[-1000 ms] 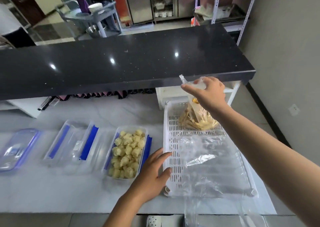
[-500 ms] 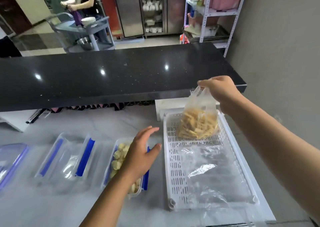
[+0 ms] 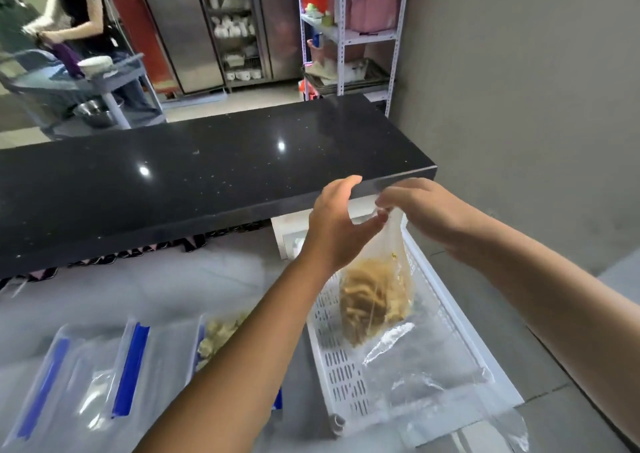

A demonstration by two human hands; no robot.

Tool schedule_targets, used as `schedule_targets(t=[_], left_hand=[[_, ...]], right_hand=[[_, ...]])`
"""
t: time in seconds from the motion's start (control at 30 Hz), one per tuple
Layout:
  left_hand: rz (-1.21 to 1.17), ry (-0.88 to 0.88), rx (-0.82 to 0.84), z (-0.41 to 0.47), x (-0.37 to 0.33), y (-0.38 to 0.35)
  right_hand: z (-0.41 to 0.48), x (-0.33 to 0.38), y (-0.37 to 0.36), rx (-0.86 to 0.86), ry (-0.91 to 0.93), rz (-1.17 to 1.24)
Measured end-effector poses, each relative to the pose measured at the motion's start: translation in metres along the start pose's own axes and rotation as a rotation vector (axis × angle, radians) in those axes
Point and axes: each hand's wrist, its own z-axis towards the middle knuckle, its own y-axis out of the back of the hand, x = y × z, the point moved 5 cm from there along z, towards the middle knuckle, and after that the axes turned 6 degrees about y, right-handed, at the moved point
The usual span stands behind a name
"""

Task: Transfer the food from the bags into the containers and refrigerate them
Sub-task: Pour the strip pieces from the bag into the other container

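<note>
A clear plastic bag of yellow-brown food strips (image 3: 372,302) hangs above the far end of a white perforated tray (image 3: 334,366). My right hand (image 3: 426,215) pinches the bag's top edge and holds it up. My left hand (image 3: 334,231) is raised beside the bag's mouth with fingers spread, its thumb tip at the plastic. A clear container with blue clips holding pale yellow pieces (image 3: 221,335) sits left of the tray, partly hidden by my left forearm. Further left stands an empty clear container (image 3: 93,383) with blue clips.
An empty clear bag (image 3: 419,369) lies in the tray. A black stone shelf (image 3: 207,175) overhangs the grey worktop just behind my hands. A wall stands close on the right. Beyond are a person at a cart (image 3: 86,78), steel cabinets and a rack (image 3: 346,33).
My right hand has lifted the bag of strips clear of the tray. My left hand has left the tray's edge, risen past the filled container and reached the bag's mouth.
</note>
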Motion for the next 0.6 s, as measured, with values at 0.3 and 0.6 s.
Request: schedule_targets(t=[0.3,0.6], left_hand=[[0.021,-0.047,-0.080,-0.006,0.000,-0.047],[0.125,-0.210,-0.094,-0.004,-0.016,-0.040]], right_hand=[[-0.064,-0.047,-0.006,-0.129,0.120,-0.229],[-0.108,-0.177,-0.032,-0.217,-0.436,0.792]])
